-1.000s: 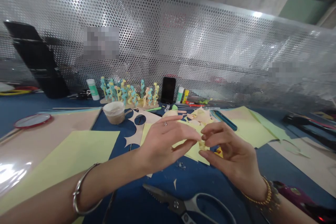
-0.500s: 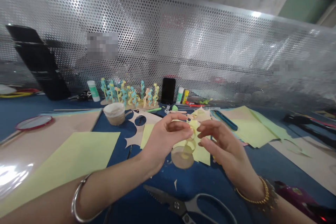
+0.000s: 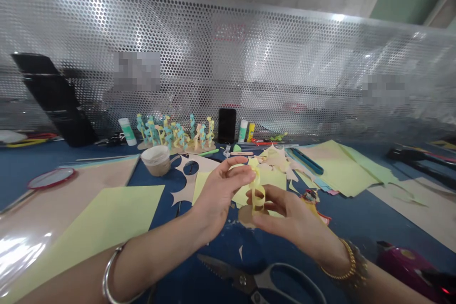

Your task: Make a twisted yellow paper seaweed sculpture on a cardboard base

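- Above the middle of the blue table [image 3: 221, 266], the yellow paper curl [image 3: 258, 198] stands upright between the two hands, with a round tan disc [image 3: 246, 217] at its lower end.
- At the curl's top, the left hand [image 3: 215, 194] pinches the paper between thumb and fingertips.
- Around the lower loops, the right hand [image 3: 292, 211] has its thumb and fingers curved and parted; whether they press on the paper, I cannot tell.
- Below the hands, the scissors [image 3: 244, 280] lie on the table near a small paper scrap [image 3: 241, 252].
- Behind the hands, yellow sheets and pale cut-outs [image 3: 276, 156] lie spread out.
- Beyond the left hand, a white-lined cup [image 3: 156, 161] stands near a row of blue, yellow and pink paper curls [image 3: 178, 133].
- Against the perforated metal screen [image 3: 199, 57], a black phone [image 3: 227, 125] stands upright, beside a green-and-white glue stick [image 3: 242, 131].
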`<state>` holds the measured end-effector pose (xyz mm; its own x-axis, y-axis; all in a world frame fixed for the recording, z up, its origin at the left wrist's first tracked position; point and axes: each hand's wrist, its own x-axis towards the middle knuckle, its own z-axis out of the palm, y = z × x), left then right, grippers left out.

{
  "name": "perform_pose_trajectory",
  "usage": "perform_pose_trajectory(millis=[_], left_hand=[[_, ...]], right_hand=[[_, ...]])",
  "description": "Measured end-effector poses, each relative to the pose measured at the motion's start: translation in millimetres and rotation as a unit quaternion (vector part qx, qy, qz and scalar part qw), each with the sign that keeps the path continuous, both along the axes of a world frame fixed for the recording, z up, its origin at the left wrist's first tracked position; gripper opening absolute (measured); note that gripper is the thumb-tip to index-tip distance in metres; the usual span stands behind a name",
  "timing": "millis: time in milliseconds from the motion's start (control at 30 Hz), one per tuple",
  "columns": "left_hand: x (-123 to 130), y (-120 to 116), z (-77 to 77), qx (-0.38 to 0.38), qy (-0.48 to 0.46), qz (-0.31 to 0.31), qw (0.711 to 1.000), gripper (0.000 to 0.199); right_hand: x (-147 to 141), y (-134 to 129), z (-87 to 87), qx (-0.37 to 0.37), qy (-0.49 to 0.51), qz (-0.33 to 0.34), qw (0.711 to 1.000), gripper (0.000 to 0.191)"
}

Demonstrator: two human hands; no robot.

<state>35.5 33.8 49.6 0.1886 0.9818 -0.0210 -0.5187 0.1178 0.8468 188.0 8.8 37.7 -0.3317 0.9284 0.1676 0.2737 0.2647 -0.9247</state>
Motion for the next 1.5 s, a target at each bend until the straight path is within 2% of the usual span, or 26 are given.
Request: perform_pose_trajectory(millis=[133,300,533,833,1000,1500], left_hand=[[0.0,-0.4,1.6,-0.001,-0.024,0.007,1.0,0.027],[0.1,1.0,-0.7,0.008,-0.003,0.017,1.0,0.026],[1.1,3.6,-7.3,0.048,0.014,0.015,0.999,0.027],[-1.0,-0.5,-3.4,0.085,0.073,-0.008,0.994,0.02],[-0.2,-2.4,-0.5,0.096,0.095,0.012,0.991,0.02],[2.1,0.1,-5.6,0.089,0.085,0.028,0.992,0.015]], right_hand=[[-1.5,-1.8,0.2,0.004,-0.034,-0.012,0.999,0.012],[0.7,-0.5,-2.0,0.029,-0.047,-0.022,0.998,0.005],[-0.1,-1.7,0.5,0.07,-0.075,-0.056,0.993,0.009],[0.8,-1.2,-0.4,0.031,-0.061,-0.051,0.996,0.015],[-0.5,-3.0,2.1,0.03,-0.069,-0.056,0.996,0.013],[-0.3,-2.2,2.3,0.023,-0.083,-0.056,0.995,0.012]])
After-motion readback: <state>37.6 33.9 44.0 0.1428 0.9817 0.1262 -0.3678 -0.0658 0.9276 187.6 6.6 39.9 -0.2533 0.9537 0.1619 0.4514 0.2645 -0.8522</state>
